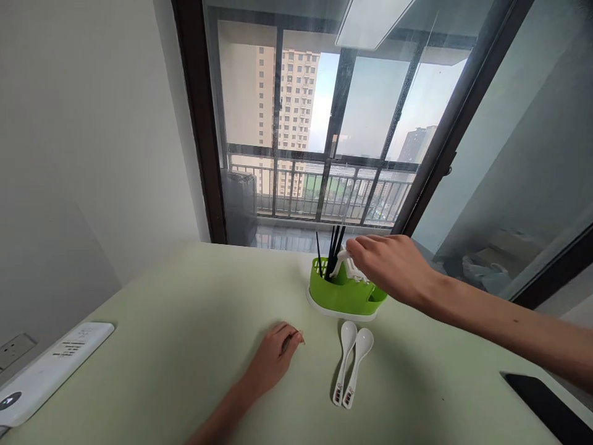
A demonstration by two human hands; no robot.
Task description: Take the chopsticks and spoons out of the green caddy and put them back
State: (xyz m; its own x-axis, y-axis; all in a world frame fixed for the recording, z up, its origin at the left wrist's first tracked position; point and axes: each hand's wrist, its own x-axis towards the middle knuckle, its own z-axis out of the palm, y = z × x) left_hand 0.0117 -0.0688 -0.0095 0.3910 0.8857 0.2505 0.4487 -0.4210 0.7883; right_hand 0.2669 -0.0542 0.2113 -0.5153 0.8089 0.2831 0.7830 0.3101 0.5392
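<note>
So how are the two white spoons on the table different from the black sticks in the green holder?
The two white spoons lie flat on the table, untouched; the black chopsticks stand upright in the green holder, beside the right hand. Spoons are white with round bowls; chopsticks are black, thin and straight. Both are eating tools.

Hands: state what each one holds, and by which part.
The right hand pinches a white spoon by its handle end, above the green caddy. The left hand holds nothing, resting on the table.
</note>
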